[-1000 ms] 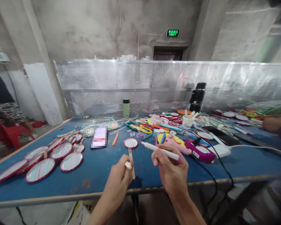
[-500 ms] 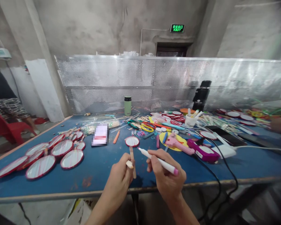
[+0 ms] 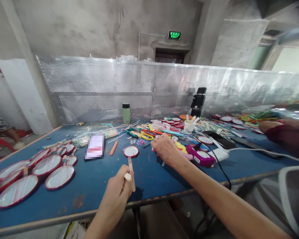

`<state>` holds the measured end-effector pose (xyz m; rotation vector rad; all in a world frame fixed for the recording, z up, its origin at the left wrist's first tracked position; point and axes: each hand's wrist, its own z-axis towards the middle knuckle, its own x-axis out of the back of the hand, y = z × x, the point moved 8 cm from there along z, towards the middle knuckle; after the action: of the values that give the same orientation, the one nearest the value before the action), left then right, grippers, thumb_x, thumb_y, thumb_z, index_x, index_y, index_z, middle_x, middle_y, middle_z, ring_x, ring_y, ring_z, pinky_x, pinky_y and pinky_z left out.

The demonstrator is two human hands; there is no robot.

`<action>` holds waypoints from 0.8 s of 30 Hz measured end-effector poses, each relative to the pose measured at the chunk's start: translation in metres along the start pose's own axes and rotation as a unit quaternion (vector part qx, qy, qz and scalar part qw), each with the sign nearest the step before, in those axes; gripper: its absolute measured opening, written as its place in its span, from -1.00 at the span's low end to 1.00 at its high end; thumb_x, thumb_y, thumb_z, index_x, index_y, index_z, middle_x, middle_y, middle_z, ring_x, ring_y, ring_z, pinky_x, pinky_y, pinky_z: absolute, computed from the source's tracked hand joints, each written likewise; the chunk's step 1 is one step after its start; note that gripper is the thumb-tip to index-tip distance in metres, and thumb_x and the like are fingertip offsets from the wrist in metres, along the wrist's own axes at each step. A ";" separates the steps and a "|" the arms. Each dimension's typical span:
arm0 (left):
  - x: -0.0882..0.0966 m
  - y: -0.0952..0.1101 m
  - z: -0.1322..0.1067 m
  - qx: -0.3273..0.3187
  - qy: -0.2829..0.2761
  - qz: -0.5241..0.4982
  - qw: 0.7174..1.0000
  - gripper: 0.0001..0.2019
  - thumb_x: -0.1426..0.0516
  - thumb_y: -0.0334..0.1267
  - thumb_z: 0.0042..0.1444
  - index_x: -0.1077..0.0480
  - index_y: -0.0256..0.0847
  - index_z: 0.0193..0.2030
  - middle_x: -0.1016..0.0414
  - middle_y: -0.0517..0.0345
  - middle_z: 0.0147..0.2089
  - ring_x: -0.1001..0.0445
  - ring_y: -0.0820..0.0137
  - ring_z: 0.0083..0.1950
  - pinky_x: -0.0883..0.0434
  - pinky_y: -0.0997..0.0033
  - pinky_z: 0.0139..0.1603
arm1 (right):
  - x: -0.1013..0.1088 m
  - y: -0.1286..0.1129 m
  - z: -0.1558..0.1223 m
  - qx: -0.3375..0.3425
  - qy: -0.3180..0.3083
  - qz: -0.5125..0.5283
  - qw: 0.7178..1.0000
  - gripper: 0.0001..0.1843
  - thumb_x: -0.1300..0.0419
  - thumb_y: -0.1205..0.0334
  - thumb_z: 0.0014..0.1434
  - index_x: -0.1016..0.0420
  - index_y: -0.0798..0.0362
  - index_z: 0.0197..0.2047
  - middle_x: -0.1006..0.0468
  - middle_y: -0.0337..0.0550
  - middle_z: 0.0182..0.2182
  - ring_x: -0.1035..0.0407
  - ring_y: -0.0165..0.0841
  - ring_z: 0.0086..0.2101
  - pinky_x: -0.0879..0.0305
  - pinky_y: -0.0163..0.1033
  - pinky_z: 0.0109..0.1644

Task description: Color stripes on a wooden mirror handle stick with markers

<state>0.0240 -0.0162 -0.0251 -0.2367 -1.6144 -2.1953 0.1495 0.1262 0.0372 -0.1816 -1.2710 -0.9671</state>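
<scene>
**Left hand grips a stick, right hand stretches into the clutter**

The left hand [image 3: 116,194] is low over the near edge of the blue surface [image 3: 94,181]. Its fingers are clenched around a wooden stick [image 3: 132,172], and a small pale cap [image 3: 128,176] is pinched against the thumb. The stick stands up out of those fingers. Its far end reaches the rim of a red-rimmed disc [image 3: 131,151] just beyond them; whether the two are joined cannot be told.

The right hand [image 3: 164,148] is stretched forward, well beyond and to the right of the left fingers. It is palm down, with its fingers curled onto the littered surface. What they grasp, if anything, is hidden under the hand.

Just right of the right fingers lie a yellow disc [image 3: 180,146] and a purple device [image 3: 200,158], with a black cable [image 3: 220,166] trailing off the near edge. Beyond them stands a white cup [image 3: 188,126] holding sticks.

Left of the left fingers is a heap of larger red-rimmed discs [image 3: 59,176]. A phone [image 3: 95,146] and an orange pen [image 3: 113,147] lie farther out from them, and a green flask [image 3: 126,113] stands well beyond. Another person's arm [image 3: 284,131] rests far to the right.
</scene>
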 end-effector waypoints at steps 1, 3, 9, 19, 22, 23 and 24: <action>0.000 0.000 0.000 0.000 -0.001 0.000 1.000 -0.64 0.11 0.02 0.36 -0.12 -0.10 -0.42 -0.11 0.39 -0.59 -0.08 0.46 -0.56 -0.06 0.50 -0.51 | -0.006 -0.003 0.004 0.005 -0.018 -0.012 1.000 -0.87 -0.20 0.33 0.28 -0.52 0.15 -0.31 -0.58 -0.12 -0.33 -0.44 -0.28 -0.23 -0.26 -0.09 0.01; 0.000 0.000 0.000 0.000 -0.004 0.002 1.000 -0.64 0.11 0.02 0.36 -0.11 -0.10 -0.41 -0.09 0.40 -0.59 -0.07 0.46 -0.56 -0.06 0.50 -0.51 | -0.014 -0.006 0.009 0.012 -0.046 -0.034 0.998 -0.83 -0.21 0.25 0.30 -0.51 0.16 -0.31 -0.57 -0.17 -0.32 -0.46 -0.31 -0.21 -0.31 -0.07 0.04; -0.001 -0.003 -0.001 -0.007 -0.011 -0.004 1.000 -0.65 0.12 0.00 0.37 -0.12 -0.10 -0.41 -0.11 0.40 -0.58 -0.08 0.46 -0.56 -0.07 0.50 -0.51 | -0.022 -0.004 0.020 0.028 -0.061 -0.059 0.996 -0.81 -0.20 0.18 0.31 -0.50 0.16 -0.19 -0.56 -0.12 -0.19 -0.45 -0.27 -0.09 -0.35 0.01 0.09; 0.002 0.002 0.000 -0.012 -0.009 -0.008 1.000 -0.63 0.12 0.01 0.38 -0.12 -0.11 -0.41 -0.11 0.40 -0.58 -0.07 0.47 -0.55 -0.06 0.50 -0.52 | -0.015 -0.006 0.040 0.031 0.029 0.108 0.993 -0.85 -0.19 0.26 0.30 -0.47 0.16 -0.27 -0.55 -0.16 -0.28 -0.47 -0.32 -0.20 -0.35 -0.08 0.01; 0.002 0.002 -0.001 -0.016 -0.007 -0.012 1.000 -0.64 0.13 0.00 0.39 -0.12 -0.11 -0.41 -0.12 0.40 -0.57 -0.07 0.47 -0.54 -0.07 0.50 -0.51 | 0.018 0.000 0.018 0.001 0.115 0.214 0.970 -0.96 -0.19 0.35 0.24 -0.42 0.12 -0.28 -0.54 -0.16 -0.37 -0.45 -0.37 -0.32 -0.34 -0.24 -0.15; 0.002 0.002 -0.001 -0.017 -0.007 -0.015 1.000 -0.64 0.13 0.00 0.39 -0.11 -0.11 -0.41 -0.12 0.41 -0.57 -0.07 0.47 -0.54 -0.07 0.50 -0.51 | 0.028 0.000 0.007 -0.017 0.147 0.254 0.956 -0.96 -0.17 0.31 0.26 -0.38 0.10 -0.25 -0.50 -0.22 -0.42 -0.43 -0.40 -0.39 -0.33 -0.30 -0.24; 0.002 0.001 -0.002 -0.017 -0.007 -0.019 1.000 -0.64 0.13 -0.01 0.39 -0.11 -0.11 -0.41 -0.11 0.41 -0.57 -0.07 0.48 -0.54 -0.07 0.51 -0.51 | 0.037 0.000 -0.005 -0.040 0.179 0.294 0.938 -0.93 -0.11 0.26 0.30 -0.34 0.08 -0.21 -0.46 -0.28 -0.48 -0.38 -0.45 -0.47 -0.31 -0.34 -0.33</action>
<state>0.0234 -0.0187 -0.0240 -0.2330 -1.6044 -2.2559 0.1518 0.1046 0.0674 -0.4039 -0.7682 -0.4991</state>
